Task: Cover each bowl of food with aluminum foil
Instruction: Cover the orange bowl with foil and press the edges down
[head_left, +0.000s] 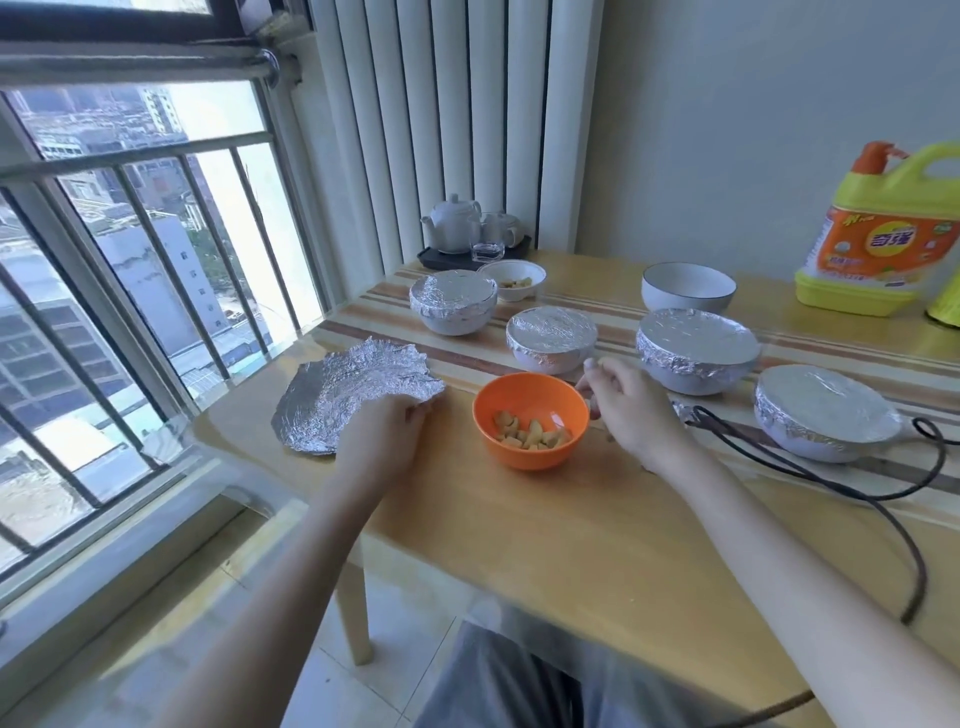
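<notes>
Foil sheet (353, 395), crinkled all over and dull silver, lies flat on the pale wooden table (519, 530) near its window-side edge. We see a ragged, roughly fan-shaped piece whose long axis runs from the near left corner up toward the far right, where its torn edge points at the striped runner (467, 358). Our left hand (384, 441) rests on the sheet's near right edge, fingers curled over the rim and pinching it lightly.

Just beside the sheet, to the right, stands the orange bowl (530, 421), smooth plastic, round and uncovered, with pale yellowish chunks of food (530, 434) at the bottom. Our right hand (628, 410) hovers at the bowl's far right rim with its fingers loosely bent; we cannot tell whether they touch the rim, and they hold nothing we can see.

Behind it, four white bowls already wear tight, wrinkled foil caps: one far left (453, 301), one in the middle (551, 338), one wider to the right (696, 351), and one nearest the right edge (826, 418). Two more white bowls are bare: a small one with food (511, 279) and a larger one with a dark rim (688, 287).

A dark cord (810, 462) loops across the table on the right. A yellow detergent jug (883, 228) stands at the far right, and a white teapot (451, 223) sits on a dark tray (431, 257) at the back.
</notes>
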